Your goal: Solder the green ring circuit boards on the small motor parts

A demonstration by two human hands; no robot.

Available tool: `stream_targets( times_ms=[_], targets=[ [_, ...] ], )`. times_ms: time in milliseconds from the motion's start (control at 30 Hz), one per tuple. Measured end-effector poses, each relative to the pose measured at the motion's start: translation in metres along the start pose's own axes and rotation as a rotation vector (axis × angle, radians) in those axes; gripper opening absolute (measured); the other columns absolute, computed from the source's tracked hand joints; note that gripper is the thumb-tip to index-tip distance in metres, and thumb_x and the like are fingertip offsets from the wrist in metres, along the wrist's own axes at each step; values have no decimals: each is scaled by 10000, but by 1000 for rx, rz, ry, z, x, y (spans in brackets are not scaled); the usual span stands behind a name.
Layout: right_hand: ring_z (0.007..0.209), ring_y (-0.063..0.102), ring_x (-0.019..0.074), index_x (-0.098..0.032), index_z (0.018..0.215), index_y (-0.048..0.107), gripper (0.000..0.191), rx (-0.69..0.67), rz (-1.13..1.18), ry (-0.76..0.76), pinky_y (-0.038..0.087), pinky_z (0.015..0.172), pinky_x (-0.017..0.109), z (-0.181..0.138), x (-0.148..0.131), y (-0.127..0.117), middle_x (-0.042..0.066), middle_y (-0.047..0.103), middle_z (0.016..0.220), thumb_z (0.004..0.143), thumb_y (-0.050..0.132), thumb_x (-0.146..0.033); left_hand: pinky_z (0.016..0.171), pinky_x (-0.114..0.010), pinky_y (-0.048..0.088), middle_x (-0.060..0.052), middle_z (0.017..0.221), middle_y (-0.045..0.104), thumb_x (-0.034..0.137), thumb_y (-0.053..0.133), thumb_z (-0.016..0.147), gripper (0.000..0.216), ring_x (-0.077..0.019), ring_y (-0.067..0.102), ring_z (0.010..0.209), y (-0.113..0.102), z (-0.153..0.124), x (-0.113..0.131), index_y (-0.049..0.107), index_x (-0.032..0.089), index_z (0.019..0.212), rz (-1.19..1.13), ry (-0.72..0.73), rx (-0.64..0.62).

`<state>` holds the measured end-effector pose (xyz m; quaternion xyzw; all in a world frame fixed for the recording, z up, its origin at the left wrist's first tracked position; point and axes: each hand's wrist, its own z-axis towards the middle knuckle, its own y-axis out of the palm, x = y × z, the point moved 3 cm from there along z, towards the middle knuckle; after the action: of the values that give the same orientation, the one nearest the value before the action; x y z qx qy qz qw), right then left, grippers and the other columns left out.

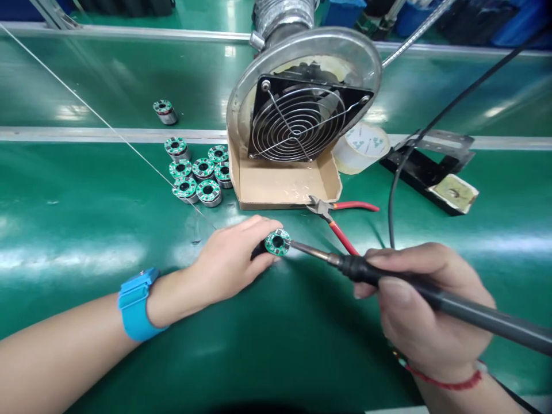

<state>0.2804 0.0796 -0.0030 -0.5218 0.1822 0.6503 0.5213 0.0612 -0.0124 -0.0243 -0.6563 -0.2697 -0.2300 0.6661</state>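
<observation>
My left hand (230, 259) pinches a small round part with a green circuit board (278, 241) on its face, holding it just above the green mat. My right hand (425, 307) grips a black soldering iron (431, 296) like a pen. Its metal tip touches the right edge of the green board. A blue wrist strap (135, 305) sits on my left wrist. A thin solder wire (107, 126) runs from the upper left down toward my left hand.
Several similar green-topped round parts (198, 175) cluster left of a cardboard tray (280, 184) under a metal fume-extractor fan (302, 109). One more part (164, 111) lies on the far belt. Red-handled cutters (340, 218), a tape roll (360, 146) and a black stand (431, 169) lie right.
</observation>
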Motion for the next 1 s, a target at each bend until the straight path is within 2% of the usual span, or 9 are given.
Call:
stream_targets(
  times_ms=[167, 533, 633, 733, 833, 900, 1000],
  targets=[
    [526, 682, 146, -296, 978, 705, 89, -126, -97, -10, 556, 485, 281, -3, -5, 10, -13, 730, 781, 893, 730, -302, 743, -310, 511, -41, 1159, 702, 150, 659, 896, 313, -202, 673, 894, 0, 0, 1, 617, 207, 1202, -4, -18, 0],
    [571, 718, 198, -355, 1069, 686, 176, -194, -153, -103, 583, 486, 336, -4, -9, 15, 0, 763, 831, 901, 701, -307, 721, -300, 492, -35, 1122, 700, 159, 669, 899, 295, -187, 653, 847, -1, 0, 0, 620, 204, 1187, 1, -3, 25],
    [570, 712, 180, -308, 1099, 671, 218, -218, -131, -212, 587, 495, 312, -1, -12, 14, -10, 741, 779, 896, 690, -231, 724, -303, 490, -34, 1116, 700, 157, 683, 891, 308, -183, 644, 826, 0, 0, 1, 628, 193, 1192, 9, 4, 31],
    [642, 730, 189, -278, 1178, 686, 359, -132, -179, -332, 607, 577, 318, 0, -9, 7, -7, 751, 813, 842, 728, -159, 703, -287, 483, -25, 1095, 705, 142, 678, 888, 302, -159, 619, 762, -1, 0, 0, 642, 191, 1184, -5, 3, 28],
    [859, 775, 249, -308, 1336, 636, 493, 2, -427, -291, 628, 753, 369, 4, 2, -1, 17, 792, 1021, 871, 729, -175, 648, -255, 463, -22, 1103, 711, 103, 658, 877, 327, -116, 552, 656, -2, -1, 0, 650, 177, 1195, -61, 13, 39],
    [942, 774, 253, -319, 1428, 547, 498, -39, -533, -241, 624, 834, 387, 11, 11, -2, 17, 795, 1060, 955, 627, -184, 617, -237, 451, -15, 1127, 716, 90, 641, 869, 366, -93, 506, 606, -3, -2, 0, 650, 182, 1224, -127, 27, 60],
    [1059, 743, 275, -287, 1347, 571, 347, -151, -609, -227, 596, 934, 457, 24, 28, -3, 59, 776, 1128, 1004, 544, -251, 576, -213, 441, -6, 1165, 721, 87, 611, 858, 422, -73, 467, 568, -6, -4, 0, 655, 207, 1261, -238, 53, 72]
  ],
)
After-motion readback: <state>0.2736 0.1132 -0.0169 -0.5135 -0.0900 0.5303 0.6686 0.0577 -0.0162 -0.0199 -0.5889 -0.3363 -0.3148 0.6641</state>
